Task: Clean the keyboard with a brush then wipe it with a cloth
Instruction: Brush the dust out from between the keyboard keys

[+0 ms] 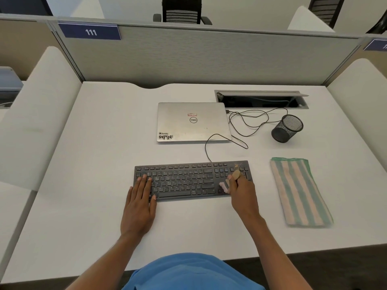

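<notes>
Now: brush (227,184) on the keyboard's (188,181) right end

Low in mid-frame, the black keyboard lies on the white bench (94,164). The left hand (139,206) rests flat on its left end, fingers straight. The right hand (243,195) grips the brush, bristles touching the right-hand keys. A striped cloth (299,191) lies folded at right, apart from the keyboard; a closed laptop (191,122) sits above.

Left hand (139,203) flat on keyboard (184,181), right hand (240,192) gripping brush (227,183), striped cloth (299,192) beside
</notes>
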Motion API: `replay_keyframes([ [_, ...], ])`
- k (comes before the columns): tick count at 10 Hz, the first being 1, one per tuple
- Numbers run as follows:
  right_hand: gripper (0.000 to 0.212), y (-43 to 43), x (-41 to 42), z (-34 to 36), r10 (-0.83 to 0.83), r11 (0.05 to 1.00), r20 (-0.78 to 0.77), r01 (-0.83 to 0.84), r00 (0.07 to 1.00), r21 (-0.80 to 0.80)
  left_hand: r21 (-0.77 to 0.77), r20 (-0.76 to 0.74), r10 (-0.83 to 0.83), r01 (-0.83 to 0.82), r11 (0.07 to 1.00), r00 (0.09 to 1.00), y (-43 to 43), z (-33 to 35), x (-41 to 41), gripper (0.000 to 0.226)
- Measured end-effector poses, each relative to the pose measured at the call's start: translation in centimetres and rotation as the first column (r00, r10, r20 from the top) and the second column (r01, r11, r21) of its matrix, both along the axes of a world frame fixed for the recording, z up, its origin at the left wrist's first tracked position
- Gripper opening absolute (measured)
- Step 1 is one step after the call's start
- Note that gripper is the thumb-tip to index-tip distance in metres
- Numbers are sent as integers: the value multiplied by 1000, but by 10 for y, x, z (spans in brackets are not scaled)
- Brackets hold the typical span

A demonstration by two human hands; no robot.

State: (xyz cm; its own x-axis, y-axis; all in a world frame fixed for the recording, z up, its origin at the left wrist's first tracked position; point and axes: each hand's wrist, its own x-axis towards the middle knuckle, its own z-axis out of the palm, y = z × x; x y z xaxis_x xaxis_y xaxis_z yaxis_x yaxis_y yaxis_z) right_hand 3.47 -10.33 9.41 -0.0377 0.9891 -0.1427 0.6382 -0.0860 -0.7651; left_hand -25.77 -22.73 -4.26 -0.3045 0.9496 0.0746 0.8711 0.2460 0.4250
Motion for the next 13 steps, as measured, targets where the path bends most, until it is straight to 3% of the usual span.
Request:
replay_keyframes([
  [2, 34, -1, 10, -9, 84, 995, 118, -76, 989, -67, 4, -6, -2, 2, 1000, 1000, 0, -1, 0, 63],
  [3, 27, 7, 3, 1, 107, 993, -24, -108, 994, -38, 4, -6, -1, 1, 1000, 1000, 0, 0, -1, 63],
  [4, 24, 10, -7, 0, 215, 976, -15, -216, 976, -22, 2, -2, 1, -1, 1000, 1000, 0, 0, -1, 63],
  [5, 26, 14, -15, -9, 280, 952, -49, -284, 959, -119, -4, -11, -4, 4, 1000, 1000, 1, -1, 0, 63],
  [6, 21, 22, -11, -8, 164, 964, -105, -182, 981, -196, -8, -12, 0, 0, 1000, 1000, 0, -2, -1, 63],
  [7, 23, 30, 5, 0, -118, 937, -205, 40, 972, -347, -5, -16, -1, 1, 1000, 1000, -1, -2, -2, 63],
  [8, 20, 33, 4, 3, -36, 972, -63, 20, 997, -234, -1, -14, -1, 1, 1000, 1000, 0, -2, -1, 63],
  [9, 26, 29, -14, 6, 102, 969, -153, -132, 983, -207, -2, -4, 3, -3, 1000, 1000, 1, -1, -1, 63],
  [10, 25, 27, -17, 10, 107, 958, -212, -157, 971, -238, -8, -9, -2, 2, 1000, 1000, 1, -1, -1, 63],
  [11, 20, 36, -3, 5, -6, 959, -163, -40, 987, -280, -8, -21, -3, 3, 1000, 1000, 0, -2, -2, 63],
  [12, 17, 40, 3, 5, 60, 978, 23, -54, 998, -202, -10, -20, -1, 1, 1000, 1000, 0, -2, -2, 63],
  [13, 25, 41, -8, 11, 101, 983, -62, -109, 993, -146, -5, -17, -1, 1, 1000, 1000, 0, -1, -1, 63],
])
